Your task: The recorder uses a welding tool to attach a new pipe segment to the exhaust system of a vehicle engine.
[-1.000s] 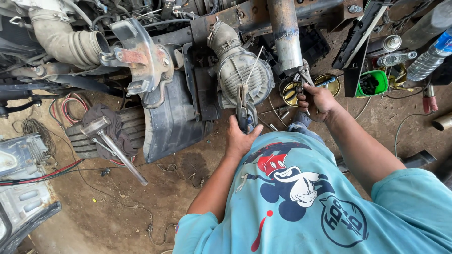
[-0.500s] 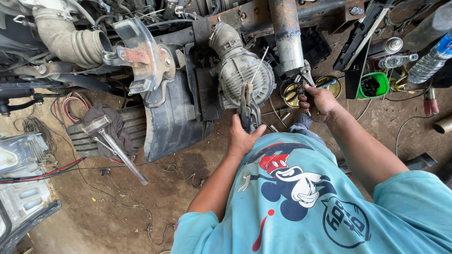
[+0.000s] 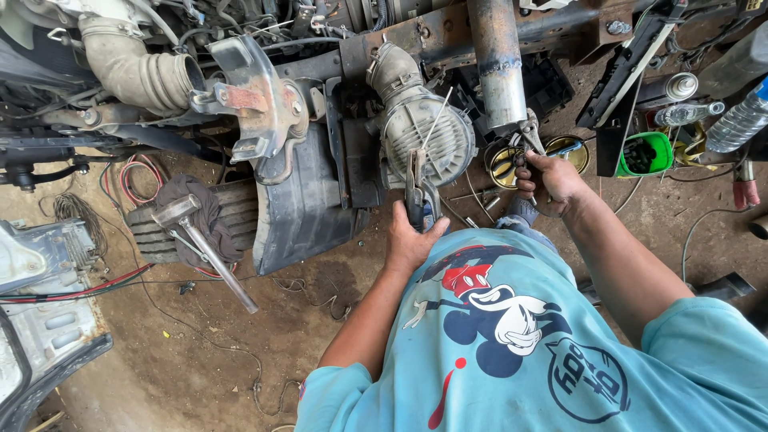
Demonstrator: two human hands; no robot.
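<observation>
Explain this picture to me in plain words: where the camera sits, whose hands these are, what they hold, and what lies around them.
The one camera is worn on a person's head and looks down, so the light blue shirt at the bottom is that person's own chest and the two arms reaching out are theirs. The left hand grips the handles of a plier-like tool aimed at a round, ribbed grey housing on the underside of a vehicle. The right hand holds a second metal tool against a rusty pipe. On the dirt ground lie a hammer on a dark rag, loose red wires and a green container. A plastic bottle lies at the right edge.
</observation>
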